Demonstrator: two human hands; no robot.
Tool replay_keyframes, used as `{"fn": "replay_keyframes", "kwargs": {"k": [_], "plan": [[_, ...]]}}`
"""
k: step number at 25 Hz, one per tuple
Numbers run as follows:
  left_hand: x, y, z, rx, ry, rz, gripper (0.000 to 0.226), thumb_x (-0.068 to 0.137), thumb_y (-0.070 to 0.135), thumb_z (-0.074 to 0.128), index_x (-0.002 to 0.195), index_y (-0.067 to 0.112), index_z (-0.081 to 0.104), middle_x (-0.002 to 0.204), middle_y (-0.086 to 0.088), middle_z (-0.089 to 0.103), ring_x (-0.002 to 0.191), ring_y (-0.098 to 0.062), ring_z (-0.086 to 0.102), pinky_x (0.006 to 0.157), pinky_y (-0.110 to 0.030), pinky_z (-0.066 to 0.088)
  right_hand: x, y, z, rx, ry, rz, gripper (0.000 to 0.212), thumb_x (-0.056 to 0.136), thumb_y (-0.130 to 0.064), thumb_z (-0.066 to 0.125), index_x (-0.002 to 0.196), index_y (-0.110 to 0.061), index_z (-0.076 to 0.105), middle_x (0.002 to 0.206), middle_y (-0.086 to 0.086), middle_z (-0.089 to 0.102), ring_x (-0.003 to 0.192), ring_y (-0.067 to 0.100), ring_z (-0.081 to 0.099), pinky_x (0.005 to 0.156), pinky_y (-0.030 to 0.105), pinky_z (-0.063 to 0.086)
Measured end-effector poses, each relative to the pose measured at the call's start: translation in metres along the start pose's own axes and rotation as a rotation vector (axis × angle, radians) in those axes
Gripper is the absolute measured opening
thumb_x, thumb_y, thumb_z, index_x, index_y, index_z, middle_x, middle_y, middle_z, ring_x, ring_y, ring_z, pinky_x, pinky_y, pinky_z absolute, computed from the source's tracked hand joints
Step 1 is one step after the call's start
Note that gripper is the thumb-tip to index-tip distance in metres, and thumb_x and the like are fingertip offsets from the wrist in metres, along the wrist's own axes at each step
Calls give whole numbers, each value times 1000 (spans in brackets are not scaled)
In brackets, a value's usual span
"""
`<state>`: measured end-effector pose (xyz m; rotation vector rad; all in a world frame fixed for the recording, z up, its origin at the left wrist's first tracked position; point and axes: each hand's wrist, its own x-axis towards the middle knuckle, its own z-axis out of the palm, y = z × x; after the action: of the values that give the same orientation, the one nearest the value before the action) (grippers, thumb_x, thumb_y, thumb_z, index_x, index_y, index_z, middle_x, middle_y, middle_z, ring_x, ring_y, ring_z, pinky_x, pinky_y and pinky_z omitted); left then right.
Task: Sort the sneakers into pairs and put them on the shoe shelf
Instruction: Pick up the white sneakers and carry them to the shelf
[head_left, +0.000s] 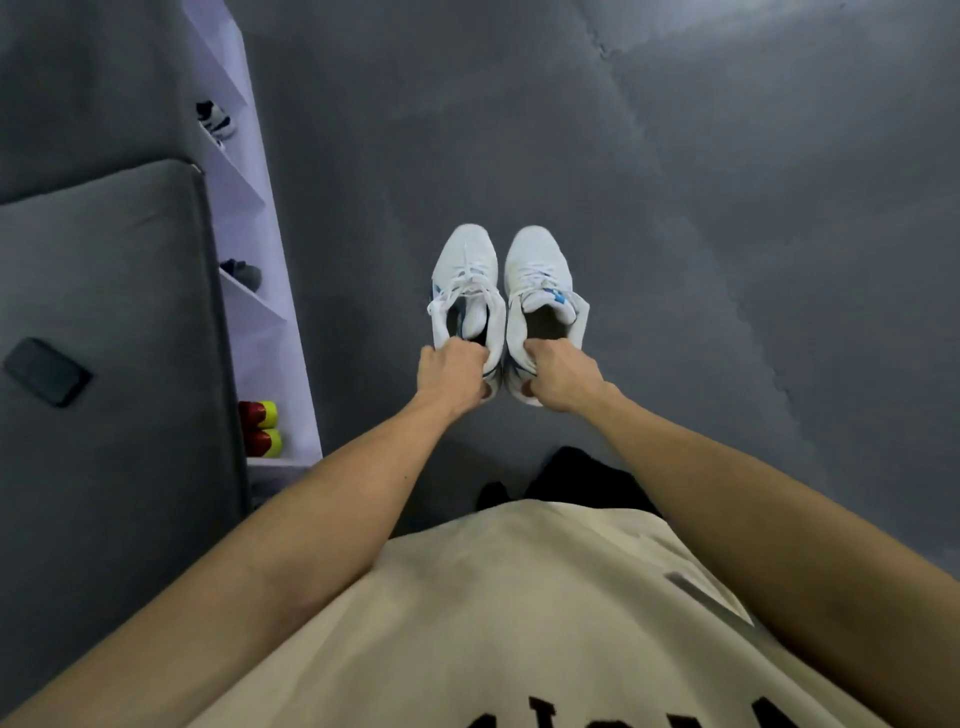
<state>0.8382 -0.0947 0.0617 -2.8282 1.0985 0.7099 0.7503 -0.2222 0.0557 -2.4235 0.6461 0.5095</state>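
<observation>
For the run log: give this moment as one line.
left hand grips left white sneaker | right hand grips right white sneaker | shelf left

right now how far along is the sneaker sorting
Well under way. Done: the white shoe shelf already holds a red and yellow pair, a dark and white sneaker higher up and a grey one between. In hand: the left hand and right hand each grip the heel of a white sneaker, a matched pair with the second one. Left: shelving this pair.

I see a dark grey floor with pale light patches, and a grey cushioned sofa along its left edge.
</observation>
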Motion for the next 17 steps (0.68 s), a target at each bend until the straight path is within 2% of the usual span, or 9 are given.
{"fn": "replay_keyframes", "kwargs": {"k": [6,9,14,17], "plan": [[181,15,-77,-90,31,-94,12,85,28,68,84,19,60,87,-4,53,76,-23,43,76,-32,34,174,31,-113,-43,-12,-40,21,79,-16,64,76,-19,43,85,3,53,73,25,50,64,34,39],[265,31,-119,-115,24,-136,18,84,27,69,78,21,53,85,-3,51,74,-23,42,75,-33,34,246,45,-178,-63,-52,-56,30,79,-17,65,68,-21,37,84,4,52,72,26,51,63,34,39],[391,33,-188,-139,21,-169,13,83,27,67,79,21,57,88,-5,59,80,-25,55,82,-34,37,370,43,-274,-138,-70,-139,19,81,-17,61,78,-17,42,85,4,51,74,26,50,64,36,43],[467,13,-217,-183,39,-222,15,84,22,65,74,20,54,89,-6,60,76,-25,51,81,-34,36,450,34,-314,-164,-54,-156,15,82,-16,60,83,-17,45,87,4,52,75,26,51,65,36,42]]}}
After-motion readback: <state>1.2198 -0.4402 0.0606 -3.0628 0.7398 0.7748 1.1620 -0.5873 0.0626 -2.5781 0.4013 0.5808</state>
